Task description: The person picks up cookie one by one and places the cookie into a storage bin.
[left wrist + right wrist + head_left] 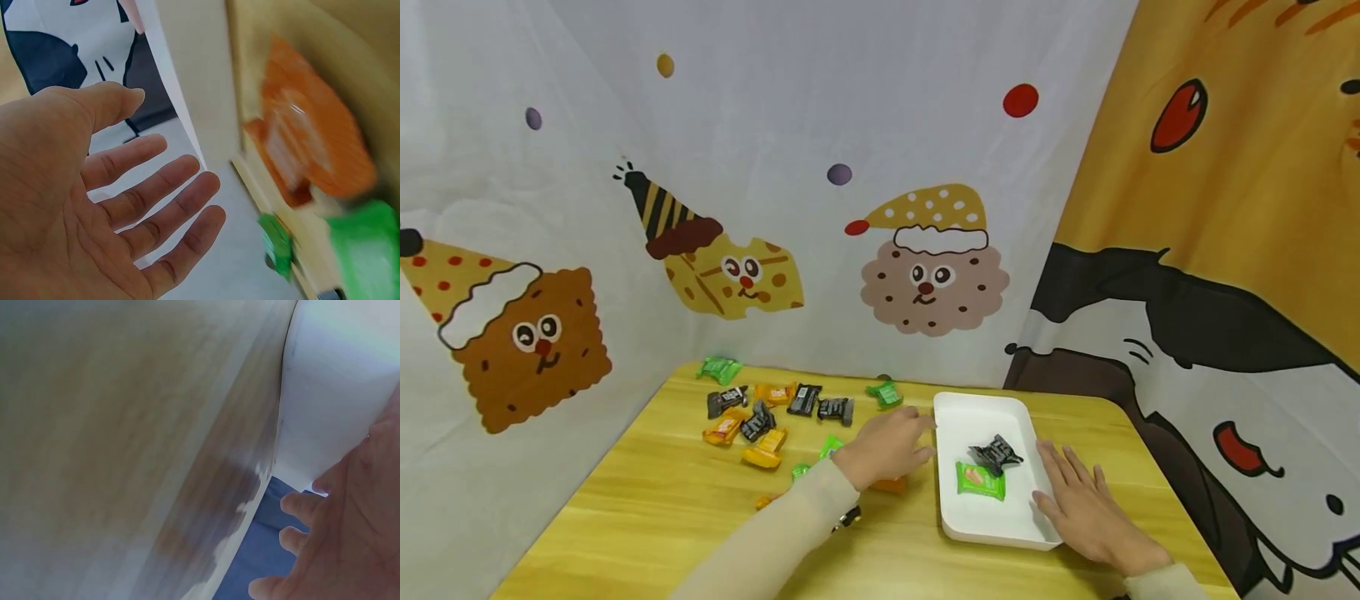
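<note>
A white rectangular tray [981, 421] stands between the two hands. In it lie a black wrapped candy [996, 455] and a green wrapped candy [981, 481], touching each other. My left hand [886, 446] is over the table just left of the tray, fingertips right at its left rim. The left wrist view shows that hand's palm bare and its fingers spread. An orange wrapped candy [319, 137] lies on the table beside it, partly hidden by the hand in the head view. My right hand [1086, 504] rests along the tray's right side with fingers extended, holding nothing.
Several black, orange and green wrapped candies are scattered left of the tray, among them a black one [805, 399], an orange one [765, 449] and a green one [885, 394]. A printed cloth [820, 275] hangs behind the wooden table [647, 500].
</note>
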Demonstrator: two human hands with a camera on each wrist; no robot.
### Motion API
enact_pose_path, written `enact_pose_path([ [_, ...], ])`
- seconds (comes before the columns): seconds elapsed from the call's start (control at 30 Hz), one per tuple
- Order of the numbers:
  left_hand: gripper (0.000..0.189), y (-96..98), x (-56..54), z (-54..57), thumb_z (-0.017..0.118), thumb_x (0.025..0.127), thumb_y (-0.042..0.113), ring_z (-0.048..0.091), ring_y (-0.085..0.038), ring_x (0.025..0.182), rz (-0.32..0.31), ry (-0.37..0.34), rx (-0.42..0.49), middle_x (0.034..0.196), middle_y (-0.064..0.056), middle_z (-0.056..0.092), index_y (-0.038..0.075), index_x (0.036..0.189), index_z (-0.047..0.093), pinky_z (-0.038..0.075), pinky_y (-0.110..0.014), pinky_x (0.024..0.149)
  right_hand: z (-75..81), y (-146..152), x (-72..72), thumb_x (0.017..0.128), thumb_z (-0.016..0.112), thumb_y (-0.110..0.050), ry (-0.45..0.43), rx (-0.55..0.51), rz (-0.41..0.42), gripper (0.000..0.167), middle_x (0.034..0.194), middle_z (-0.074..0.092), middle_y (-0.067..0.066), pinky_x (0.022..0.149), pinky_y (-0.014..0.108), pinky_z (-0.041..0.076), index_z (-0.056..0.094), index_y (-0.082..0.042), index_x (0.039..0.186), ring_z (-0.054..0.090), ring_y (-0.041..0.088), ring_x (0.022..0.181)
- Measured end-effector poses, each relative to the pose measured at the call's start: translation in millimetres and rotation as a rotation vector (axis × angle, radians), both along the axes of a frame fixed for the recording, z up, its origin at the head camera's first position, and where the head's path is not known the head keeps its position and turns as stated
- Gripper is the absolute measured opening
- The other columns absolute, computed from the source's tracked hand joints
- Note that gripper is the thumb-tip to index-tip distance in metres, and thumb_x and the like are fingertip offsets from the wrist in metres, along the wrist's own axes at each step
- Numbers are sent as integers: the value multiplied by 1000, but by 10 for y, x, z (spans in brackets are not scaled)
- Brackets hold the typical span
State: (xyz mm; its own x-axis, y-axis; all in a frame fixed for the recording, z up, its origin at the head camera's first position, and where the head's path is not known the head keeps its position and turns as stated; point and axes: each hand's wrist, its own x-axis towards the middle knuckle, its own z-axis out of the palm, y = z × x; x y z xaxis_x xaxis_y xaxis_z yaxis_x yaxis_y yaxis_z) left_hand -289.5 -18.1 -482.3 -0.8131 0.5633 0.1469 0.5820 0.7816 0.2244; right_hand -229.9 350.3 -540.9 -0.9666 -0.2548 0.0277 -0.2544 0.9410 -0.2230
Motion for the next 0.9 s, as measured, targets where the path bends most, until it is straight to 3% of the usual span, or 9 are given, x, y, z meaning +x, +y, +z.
enact_pose_path([
  [0.17,43,-295,58,-51,77,115,38,78,-15,104,14,-31,23,141,-5,79,16,153,76,63,-27,72,24,-10,15,120,60,-49,11,3,3,85,189,33,27,130,96,19,25,-6,184,28,62,173],
  [0.23,44,-407,79,-57,79,114,37,79,-17,104,18,-31,28,140,-6,79,15,152,76,64,-29,73,37,-12,13,120,60,-49,15,6,2,84,189,34,27,130,96,20,26,-6,184,28,62,173],
  [0.5,46,-799,159,-129,83,111,36,78,-23,108,50,-56,0,137,-9,78,13,151,76,70,-39,84,43,-11,29,121,59,-48,-9,9,-3,84,189,34,27,131,95,19,26,-5,184,27,62,174],
  [0.7,50,-1008,217,-164,87,107,33,77,-35,127,40,-94,-12,149,-15,77,13,152,76,69,-54,104,45,-20,32,120,60,-48,-5,1,-8,83,189,34,27,132,94,18,26,-6,184,26,61,174],
  [0.9,53,-1126,271,-187,90,105,30,73,-41,137,60,-144,-3,158,-20,71,13,153,75,67,-61,109,41,-20,35,120,60,-47,3,-7,0,84,190,32,26,133,94,17,26,-6,184,26,60,175],
])
